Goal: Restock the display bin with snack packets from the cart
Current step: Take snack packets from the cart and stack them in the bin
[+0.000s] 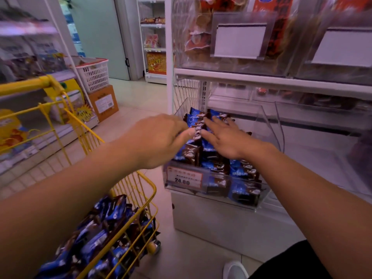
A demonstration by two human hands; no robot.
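Two containers hold the same blue-and-brown packets. The clear bin point(269, 125) sits on the lower shelf point(322, 158) of a white rack, its front carrying a price tag point(184, 176) that reads 24.80. Packets point(215, 164) fill it from the front wall back to a stack standing on edge at the rear left corner. The yellow wire cart point(141, 200) stands just left of the bin, and a loose heap of cart packets point(100, 234) lies in its basket at lower left. Above the bin, a second shelf carries clear bins of red and orange snacks behind blank label holders point(240, 40).

Both hands reach over the bin, close together. The left hand point(159, 139) comes in from the cart side, back of the hand up, fingers curled downward; its thumb tip presses against a packet at the upright row, which the hand appears to pinch, though the fingers are hidden beneath the hand. The right hand point(223, 137) lies flat, palm down, with fingers straight and spread, fingertips resting on the tops of the rear packets just right of the left thumb. It grips nothing.

Both forearms are bare and stretched forward, the left crossing above the cart's rim, the right angling in from the lower right corner.
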